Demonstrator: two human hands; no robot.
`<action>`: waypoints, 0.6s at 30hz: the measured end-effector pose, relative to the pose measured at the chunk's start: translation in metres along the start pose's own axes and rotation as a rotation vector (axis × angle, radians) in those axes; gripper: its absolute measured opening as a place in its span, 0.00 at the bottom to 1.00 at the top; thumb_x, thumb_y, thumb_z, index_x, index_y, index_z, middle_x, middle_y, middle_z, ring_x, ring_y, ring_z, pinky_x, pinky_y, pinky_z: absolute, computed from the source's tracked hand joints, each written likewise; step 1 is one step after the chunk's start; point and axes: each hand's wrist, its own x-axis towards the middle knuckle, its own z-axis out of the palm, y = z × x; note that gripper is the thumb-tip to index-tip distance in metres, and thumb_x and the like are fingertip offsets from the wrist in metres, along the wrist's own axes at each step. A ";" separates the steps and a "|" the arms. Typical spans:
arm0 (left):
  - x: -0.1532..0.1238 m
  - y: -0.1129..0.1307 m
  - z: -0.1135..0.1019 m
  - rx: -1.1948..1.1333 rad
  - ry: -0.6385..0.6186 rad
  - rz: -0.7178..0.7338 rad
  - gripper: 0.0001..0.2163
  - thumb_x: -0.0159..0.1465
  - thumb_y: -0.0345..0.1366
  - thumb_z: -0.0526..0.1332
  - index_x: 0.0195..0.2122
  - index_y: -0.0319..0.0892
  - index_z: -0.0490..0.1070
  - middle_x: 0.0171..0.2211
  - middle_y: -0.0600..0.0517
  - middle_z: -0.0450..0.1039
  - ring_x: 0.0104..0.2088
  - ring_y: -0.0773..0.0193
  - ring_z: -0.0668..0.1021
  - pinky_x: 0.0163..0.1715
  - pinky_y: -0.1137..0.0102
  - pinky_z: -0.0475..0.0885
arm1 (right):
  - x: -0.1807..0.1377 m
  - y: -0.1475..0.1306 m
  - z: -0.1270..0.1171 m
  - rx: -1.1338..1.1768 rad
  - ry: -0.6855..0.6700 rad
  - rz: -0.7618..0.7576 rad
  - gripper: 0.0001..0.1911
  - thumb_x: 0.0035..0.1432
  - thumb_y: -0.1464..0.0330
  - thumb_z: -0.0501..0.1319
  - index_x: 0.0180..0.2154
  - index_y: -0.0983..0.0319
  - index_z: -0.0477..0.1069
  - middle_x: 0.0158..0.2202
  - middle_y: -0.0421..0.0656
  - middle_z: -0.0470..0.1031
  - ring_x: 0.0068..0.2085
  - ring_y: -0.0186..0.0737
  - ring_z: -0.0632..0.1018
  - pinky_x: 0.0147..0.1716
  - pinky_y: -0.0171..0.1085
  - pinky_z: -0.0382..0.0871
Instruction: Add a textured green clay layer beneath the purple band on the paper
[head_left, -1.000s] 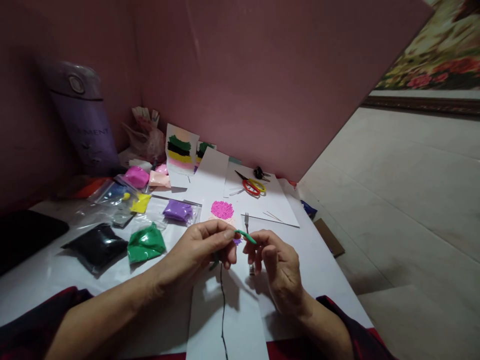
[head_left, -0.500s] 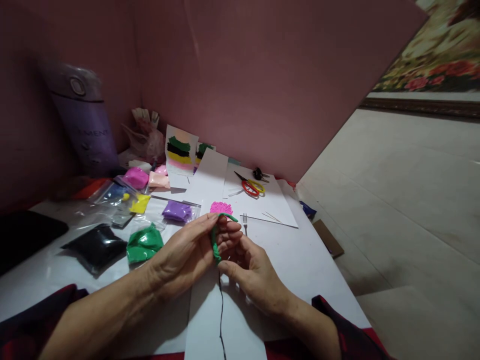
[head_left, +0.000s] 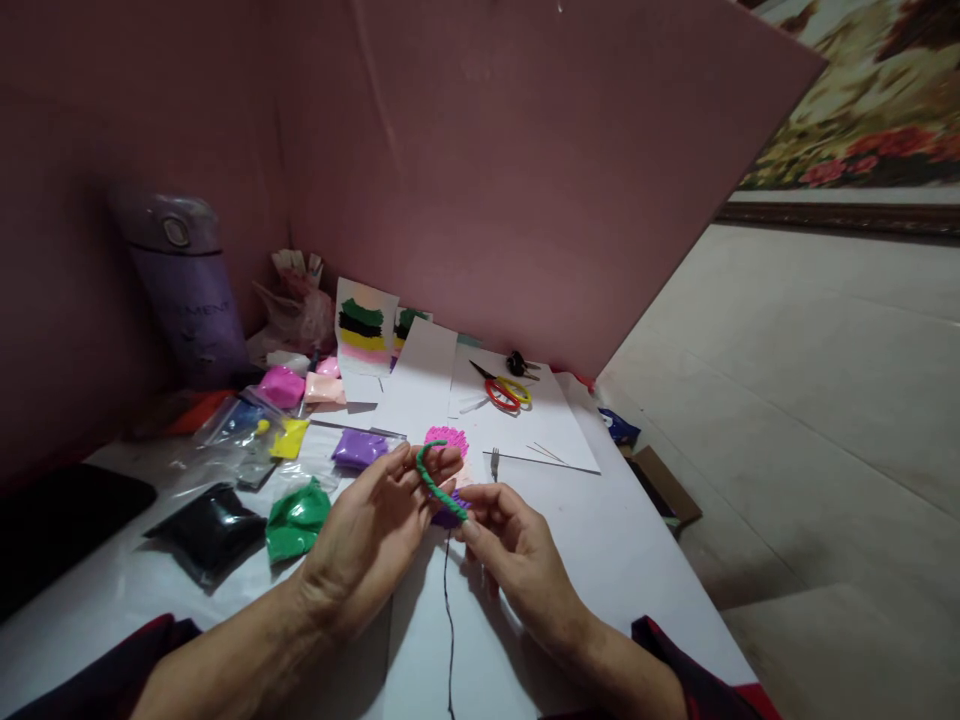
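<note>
A twisted green clay rope [head_left: 435, 488] hangs in a curve between my two hands. My right hand [head_left: 517, 545] pinches its lower end between thumb and fingertips. Palm up and fingers stretched out, my left hand [head_left: 375, 530] lies behind the rope, whose upper part rests across its fingers. Below the hands is a pink textured clay patch [head_left: 448, 438] on white paper, with a purple clay patch [head_left: 448, 512] nearer to me, partly hidden by the hands. From there a thin black strand [head_left: 450, 620] runs toward me over the paper.
Left of my hands lie bags of green clay [head_left: 296, 520], black clay [head_left: 206, 535] and purple clay [head_left: 360, 448]. Scissors [head_left: 504, 390] lie on white sheets at the back, with a small fork [head_left: 494, 463] nearer. A purple bottle [head_left: 184, 290] stands at the far left.
The green rope has swung out straighter and its lower end has moved right with my right hand. My left fingers have loosened around it. The view has shifted slightly upward.
</note>
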 end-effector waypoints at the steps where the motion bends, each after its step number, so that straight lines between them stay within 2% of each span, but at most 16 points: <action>1: 0.001 0.001 -0.002 0.006 0.022 -0.008 0.12 0.67 0.33 0.54 0.31 0.39 0.76 0.37 0.46 0.78 0.45 0.60 0.77 0.49 0.67 0.69 | 0.000 -0.002 -0.001 -0.023 0.021 -0.015 0.10 0.57 0.64 0.63 0.39 0.63 0.71 0.27 0.38 0.69 0.23 0.29 0.67 0.17 0.27 0.59; 5: 0.004 0.001 -0.008 0.098 0.110 -0.062 0.06 0.64 0.32 0.60 0.33 0.39 0.76 0.35 0.49 0.77 0.39 0.64 0.77 0.42 0.70 0.70 | 0.001 -0.006 -0.011 -0.044 0.085 -0.019 0.10 0.56 0.63 0.64 0.35 0.63 0.73 0.25 0.36 0.67 0.21 0.28 0.64 0.19 0.28 0.61; 8: 0.003 0.000 -0.011 0.192 0.089 -0.073 0.03 0.60 0.31 0.65 0.34 0.39 0.77 0.36 0.50 0.77 0.37 0.65 0.77 0.40 0.72 0.70 | 0.004 -0.003 -0.018 -0.011 0.099 0.002 0.13 0.56 0.60 0.65 0.36 0.64 0.73 0.24 0.36 0.67 0.18 0.26 0.64 0.17 0.28 0.60; 15: -0.005 -0.005 -0.011 0.363 0.087 -0.107 0.09 0.58 0.38 0.68 0.33 0.36 0.77 0.34 0.44 0.78 0.33 0.62 0.77 0.35 0.71 0.71 | 0.007 -0.007 -0.027 0.236 0.055 -0.012 0.12 0.56 0.60 0.65 0.35 0.63 0.72 0.27 0.39 0.73 0.17 0.26 0.67 0.15 0.27 0.61; 18: -0.007 -0.009 -0.013 0.461 0.062 -0.107 0.15 0.58 0.45 0.67 0.27 0.36 0.73 0.27 0.47 0.75 0.24 0.67 0.72 0.25 0.73 0.67 | 0.006 -0.014 -0.028 0.324 0.032 -0.009 0.10 0.55 0.62 0.66 0.34 0.63 0.72 0.26 0.40 0.74 0.18 0.27 0.67 0.15 0.27 0.62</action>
